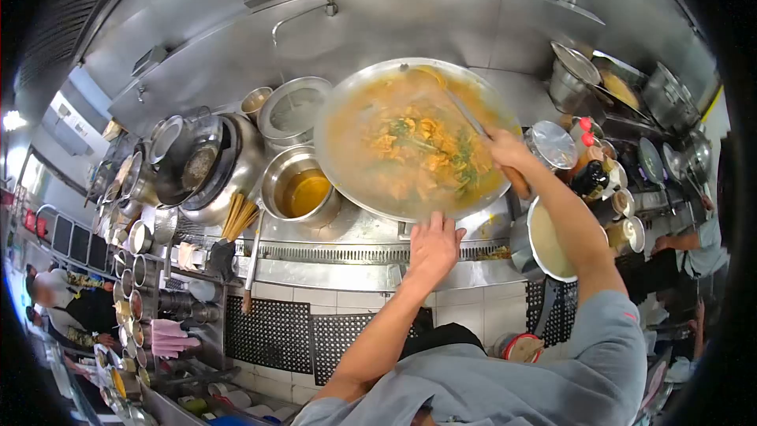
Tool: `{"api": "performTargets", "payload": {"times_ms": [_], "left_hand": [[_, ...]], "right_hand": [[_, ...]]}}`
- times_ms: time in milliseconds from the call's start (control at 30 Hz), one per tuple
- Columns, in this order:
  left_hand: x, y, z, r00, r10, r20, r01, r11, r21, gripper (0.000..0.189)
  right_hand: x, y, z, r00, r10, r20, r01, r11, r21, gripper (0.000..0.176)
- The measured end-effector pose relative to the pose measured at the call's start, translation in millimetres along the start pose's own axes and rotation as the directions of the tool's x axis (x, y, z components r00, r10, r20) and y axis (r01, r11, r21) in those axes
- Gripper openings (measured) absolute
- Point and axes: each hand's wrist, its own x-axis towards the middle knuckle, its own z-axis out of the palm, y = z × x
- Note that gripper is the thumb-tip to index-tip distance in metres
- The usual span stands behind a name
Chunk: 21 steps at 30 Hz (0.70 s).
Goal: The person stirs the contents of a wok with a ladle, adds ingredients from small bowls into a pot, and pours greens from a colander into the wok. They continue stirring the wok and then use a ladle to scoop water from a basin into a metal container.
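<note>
Right grip (508,150) is closed round a utensil (465,112), left grip (434,248) partly open by the wok (359,200)

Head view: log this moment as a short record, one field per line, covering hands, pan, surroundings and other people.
Left hand: at the near rim of the wide pan, fingers spread
Right hand: closed on a long-handled utensil reaching into the pan
Wide pan: orange food with green pieces, hazed by steam
Left of pan: steel pot of yellow-brown liquid; bundle of thin sticks
Right of pan: pot of pale liquid; red-topped bottles
Other people: at both side edges
Utensil's far end: cannot tell, hidden
</note>
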Motion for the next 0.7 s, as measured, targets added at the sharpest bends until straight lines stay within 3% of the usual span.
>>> {"api": "performTargets", "payload": {"times_ms": [33,67,100,133,200,267,333,400,433,500,567,633,700], "left_hand": [[4,-2,5,0.994,-0.052,0.092,0.046,0.997,0.066,0.02],[-2,-9,9,0.996,0.052,-0.069,-0.049,0.997,0.055,0.015],[-4,-18,8,0.996,0.08,-0.045,-0.078,0.996,0.045,0.015],[-6,-27,4,0.994,0.11,-0.018,-0.109,0.994,0.029,0.015],[-6,-45,1,0.988,0.153,-0.005,-0.153,0.988,-0.005,0.015],[-5,-52,-6,0.991,0.126,0.042,-0.129,0.99,0.064,0.017],[-2,-54,-10,0.993,0.094,0.07,-0.1,0.991,0.087,0.019],[-1,-56,-13,0.997,0.033,0.07,-0.038,0.997,0.072,0.022],[1,-59,-13,0.996,0.054,0.073,-0.061,0.993,0.101,0.024],[-2,-66,-10,0.994,0.073,0.087,-0.086,0.984,0.158,0.029],[-2,-65,-12,0.993,0.087,0.077,-0.098,0.984,0.148,0.031],[-3,-65,-8,0.994,0.095,0.055,-0.101,0.985,0.138,0.031],[-4,-65,-4,0.995,0.096,0.026,-0.099,0.987,0.129,0.03]], "right_hand": [[40,16,28,0.997,0.061,0.047,-0.068,0.98,0.186,0.05],[53,12,40,0.993,0.085,0.086,-0.107,0.946,0.307,0.049],[65,7,52,0.986,0.109,0.125,-0.152,0.895,0.42,0.049],[57,-17,62,0.984,0.106,0.145,-0.164,0.863,0.478,0.048],[53,-22,78,0.968,-0.037,0.247,-0.068,0.913,0.403,0.049],[15,-36,74,0.943,-0.036,0.332,-0.063,0.957,0.282,0.051],[-36,-27,63,0.935,-0.242,0.261,0.215,0.968,0.128,0.057],[-76,6,52,0.903,-0.377,0.206,0.419,0.877,-0.234,0.063],[-93,22,42,0.871,-0.443,0.212,0.491,0.769,-0.409,0.067],[-134,29,7,0.917,-0.225,0.33,0.395,0.632,-0.666,0.072],[-180,28,-29,0.957,-0.166,0.238,0.289,0.46,-0.84,0.072],[-214,-8,-68,0.963,0.12,0.242,0.164,0.45,-0.878,0.075],[-241,9,-78,0.976,-0.2,0.082,0.136,0.274,-0.952,0.076]]}}
